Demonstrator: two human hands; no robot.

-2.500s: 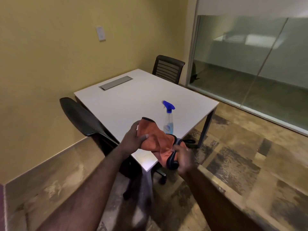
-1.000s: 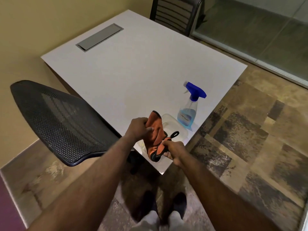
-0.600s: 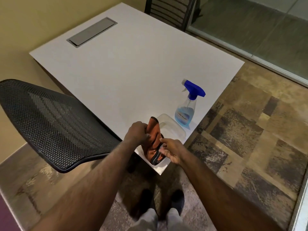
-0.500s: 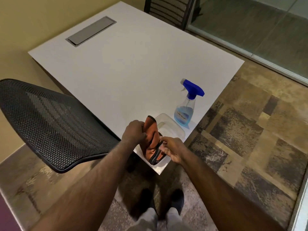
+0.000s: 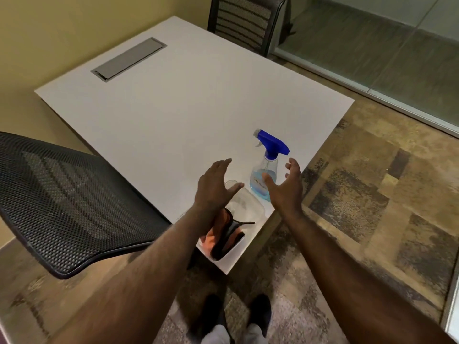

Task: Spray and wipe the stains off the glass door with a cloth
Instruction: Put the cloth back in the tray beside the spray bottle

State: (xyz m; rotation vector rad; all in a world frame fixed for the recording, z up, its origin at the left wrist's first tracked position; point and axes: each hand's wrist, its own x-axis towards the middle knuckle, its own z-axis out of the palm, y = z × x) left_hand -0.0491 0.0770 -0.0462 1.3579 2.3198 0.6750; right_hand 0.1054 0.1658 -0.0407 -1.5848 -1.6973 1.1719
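Note:
An orange cloth with black trim (image 5: 224, 235) lies bunched in a clear plastic tray (image 5: 248, 209) at the near corner of the white table (image 5: 173, 108). A spray bottle (image 5: 267, 167) with a blue trigger head and blue liquid stands upright just beyond the tray. My left hand (image 5: 214, 186) hovers over the tray with fingers spread, holding nothing. My right hand (image 5: 288, 187) is open beside the bottle's right side, its thumb in front of the bottle, not gripping it. The glass wall (image 5: 387, 45) runs along the upper right.
A black mesh chair (image 5: 64, 204) stands at the table's left edge, close to my left arm. A second dark chair (image 5: 244, 21) sits at the far side. A grey cable hatch (image 5: 129, 59) is set in the tabletop. Patterned floor (image 5: 372, 194) lies to the right.
Both hands let go of the orange cloth, which now lies in the tray. The hands have moved forward and opened, the right one reaching beside the spray bottle.

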